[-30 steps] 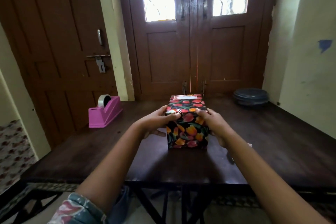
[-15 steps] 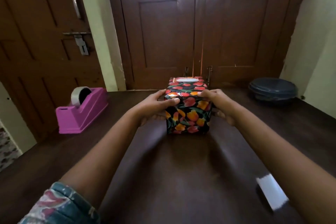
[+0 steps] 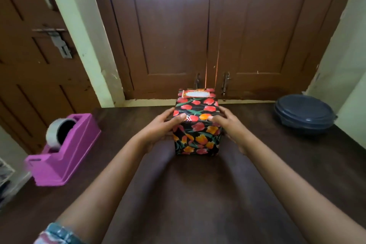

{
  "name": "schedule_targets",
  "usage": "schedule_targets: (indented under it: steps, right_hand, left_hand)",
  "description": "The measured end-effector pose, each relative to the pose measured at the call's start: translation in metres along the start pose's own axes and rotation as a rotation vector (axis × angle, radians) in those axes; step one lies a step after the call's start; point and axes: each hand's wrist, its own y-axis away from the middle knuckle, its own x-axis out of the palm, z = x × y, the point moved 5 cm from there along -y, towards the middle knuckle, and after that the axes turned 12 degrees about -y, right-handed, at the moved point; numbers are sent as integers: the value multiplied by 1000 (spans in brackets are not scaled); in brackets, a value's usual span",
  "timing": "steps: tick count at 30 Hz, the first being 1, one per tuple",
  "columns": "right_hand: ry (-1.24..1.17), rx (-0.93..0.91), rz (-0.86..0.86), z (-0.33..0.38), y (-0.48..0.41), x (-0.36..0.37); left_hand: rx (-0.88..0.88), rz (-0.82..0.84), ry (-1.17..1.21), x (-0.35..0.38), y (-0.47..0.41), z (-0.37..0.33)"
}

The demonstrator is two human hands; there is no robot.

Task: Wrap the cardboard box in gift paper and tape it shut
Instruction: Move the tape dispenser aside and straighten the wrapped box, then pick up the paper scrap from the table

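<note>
On the tabletop, toward its far edge, the wrapped box is still clasped on both sides by the left grip and right grip; nothing has been shifted since a second ago; wrapping is judged nearly finished.

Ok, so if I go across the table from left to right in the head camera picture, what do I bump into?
pink tape dispenser → left hand → wrapped box → right hand → dark blue lidded container
</note>
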Motion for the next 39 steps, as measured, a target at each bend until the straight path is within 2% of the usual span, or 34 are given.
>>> schedule_targets:
  steps: [7,14,23,32,35,39]
  right_hand:
    - [-32,81,-37,6,22,3]
    - [-39,123,-5,17,17,7]
    - [-138,193,-65,15,-21,6]
    - [-132,142,-113,16,-17,9]
    - [-131,125,-170,8,6,0]
    - [-95,103,-224,-8,52,-24]
  left_hand:
    - [-62,-112,64,-2,11,-11]
    - [-74,-252,-7,-10,3,-7]
    - [-48,-242,9,-19,-28,-17]
    - [-87,-250,-40,-21,-32,-18]
    - [-155,-335,-60,-17,-11,-13]
    - [-181,-531,-110,-7,32,-11]
